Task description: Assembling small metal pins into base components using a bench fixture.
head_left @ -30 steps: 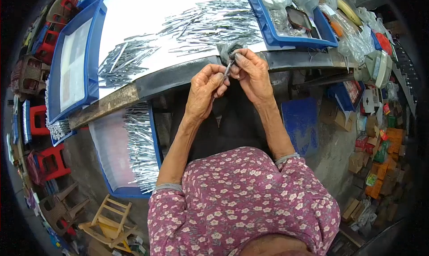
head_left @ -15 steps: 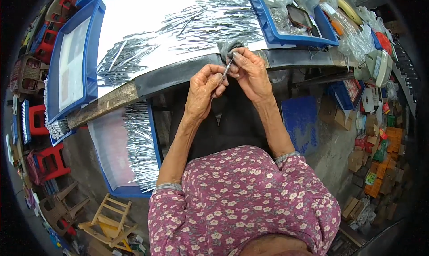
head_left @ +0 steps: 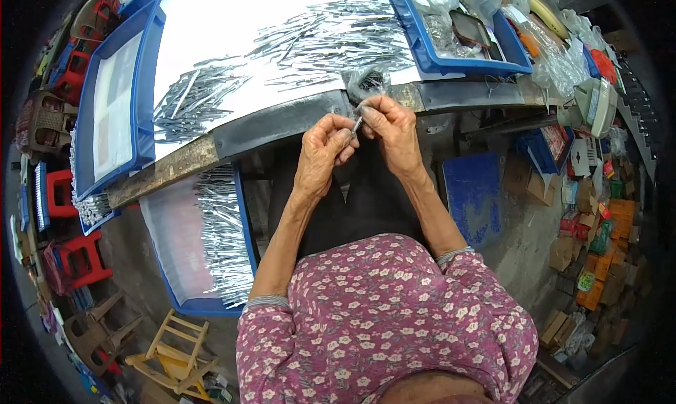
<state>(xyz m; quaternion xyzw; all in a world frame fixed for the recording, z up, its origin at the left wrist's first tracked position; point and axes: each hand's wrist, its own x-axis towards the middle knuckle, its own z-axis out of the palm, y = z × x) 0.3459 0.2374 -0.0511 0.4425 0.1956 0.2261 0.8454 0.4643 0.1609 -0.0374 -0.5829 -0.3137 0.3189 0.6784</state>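
Close to the table's front edge, my left hand (head_left: 322, 149) and my right hand (head_left: 396, 131) meet over my lap. Both are closed, fingertips pinching a thin silvery metal rod (head_left: 357, 126) between them. Fingers cover most of the rod, so its exact kind does not show. Just beyond my right hand, a clear plastic bag (head_left: 366, 82) with small dark things in it sits at the table edge. On the white tabletop lie a large pile of thin metal rods (head_left: 345, 41) and a smaller pile (head_left: 193, 101) to its left.
A blue tray (head_left: 144, 147) stands at the table's left; another blue tray (head_left: 440, 69) at the right holds plastic bags. Below the table on the left, a blue-rimmed bin (head_left: 204, 307) holds many rods. A wooden stool (head_left: 172, 355) and red stools (head_left: 83, 256) stand left, cartons (head_left: 528, 178) right.
My right hand has moved down slightly, away from the plastic bag, which now shows more. My left hand has dropped slightly too. The rod stays pinched between my fingers.
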